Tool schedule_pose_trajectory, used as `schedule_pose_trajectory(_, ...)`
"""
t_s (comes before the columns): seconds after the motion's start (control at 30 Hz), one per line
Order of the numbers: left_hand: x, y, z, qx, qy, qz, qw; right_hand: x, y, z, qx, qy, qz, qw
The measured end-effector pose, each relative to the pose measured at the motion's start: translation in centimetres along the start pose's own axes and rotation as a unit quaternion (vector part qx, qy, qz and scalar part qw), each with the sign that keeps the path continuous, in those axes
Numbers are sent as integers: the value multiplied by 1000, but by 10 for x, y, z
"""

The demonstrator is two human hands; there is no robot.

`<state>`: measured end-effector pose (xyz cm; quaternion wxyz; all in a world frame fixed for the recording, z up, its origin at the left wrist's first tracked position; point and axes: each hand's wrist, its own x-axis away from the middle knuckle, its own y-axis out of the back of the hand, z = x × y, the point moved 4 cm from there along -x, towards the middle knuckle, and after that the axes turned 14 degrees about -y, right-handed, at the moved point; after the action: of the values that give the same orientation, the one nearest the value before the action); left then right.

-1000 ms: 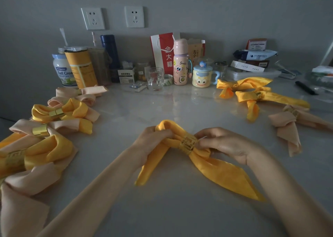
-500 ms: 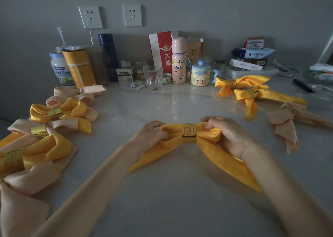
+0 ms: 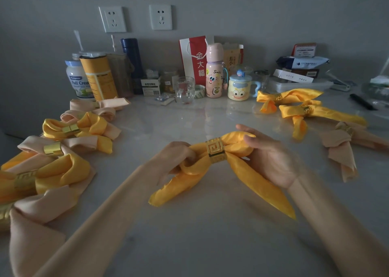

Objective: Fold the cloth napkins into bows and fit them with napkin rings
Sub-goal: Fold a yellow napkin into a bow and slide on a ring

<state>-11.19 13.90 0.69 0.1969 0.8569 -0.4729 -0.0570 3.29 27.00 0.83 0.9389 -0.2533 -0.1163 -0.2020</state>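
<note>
A yellow napkin (image 3: pixel 250 179) lies in the middle of the marble table (image 3: pixel 210 234), pinched into a bow by a gold napkin ring (image 3: pixel 215 150) with a square spiral pattern. My left hand (image 3: pixel 179 156) grips the bow's left loop. My right hand (image 3: pixel 267 154) holds the right loop, thumb on top. Two pointed tails hang toward me below the ring.
Ringed yellow and peach bows (image 3: pixel 69 133) are piled along the left edge. Two yellow bows (image 3: pixel 294 106) and a peach one (image 3: pixel 341 146) lie at the right. Jars, a glass (image 3: pixel 185 90), a pink bottle (image 3: pixel 214 70) and a mug (image 3: pixel 241 87) line the wall.
The bow has turned level, so the ring now faces me. My right hand has moved from the ring onto the right loop, and my left has shifted its grip on the left loop.
</note>
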Motion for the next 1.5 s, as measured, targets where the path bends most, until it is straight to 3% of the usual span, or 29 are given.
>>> schedule_pose_trajectory(0.13,3,2,-2,-8,-34,67,997,-2,-1,-1,24,4,-94,995)
schedule_pose_trajectory(0.27,2,0,-5,-110,-68,102,986,0,3,-1,96,0,-154,983)
schedule_pose_trajectory(0.43,6,13,-7,-210,-95,182,956,3,1,-7,266,-70,-139,951)
schedule_pose_trajectory(0.5,8,12,-4,-213,-80,186,956,1,0,-11,288,-61,-166,941)
schedule_pose_trajectory(0.57,5,8,0,-199,-64,138,968,-2,0,-12,263,-30,-214,940)
schedule_pose_trajectory(0.67,2,7,12,3,35,4,999,-9,4,-20,140,-29,-251,957)
schedule_pose_trajectory(0.7,2,5,16,117,78,-35,989,-11,5,-22,82,-52,-241,966)
schedule_pose_trajectory(0.8,1,-1,22,375,128,-158,904,-14,6,-20,-47,-49,-207,976)
schedule_pose_trajectory(0.87,0,-3,21,437,104,-216,867,-13,13,-11,42,17,-270,962)
schedule_pose_trajectory(0.9,-1,-5,23,427,89,-225,871,-12,15,-7,142,46,-317,936)
schedule_pose_trajectory(1.0,-1,-11,33,274,71,-240,928,-13,20,-7,350,57,-372,858)
schedule_pose_trajectory(1.1,3,-10,32,169,39,-235,956,-12,23,-8,410,66,-375,829)
schedule_pose_trajectory(1.17,5,-3,24,-8,-14,-211,977,-10,24,-5,462,68,-380,798)
schedule_pose_trajectory(1.23,7,4,9,-253,-114,-181,943,-6,16,-1,552,96,-376,739)
schedule_pose_trajectory(1.27,7,6,2,-317,-181,-173,915,-6,10,-1,589,130,-358,713)
schedule_pose_trajectory(1.33,5,-1,-8,-350,-299,-122,879,-9,0,-6,612,188,-322,697)
schedule_pose_trajectory(1.4,1,-10,-9,-374,-328,-59,866,-11,-6,-13,607,204,-319,698)
schedule_pose_trajectory(1.5,-7,-14,-6,-432,-309,-31,847,-13,-6,-16,609,211,-343,683)
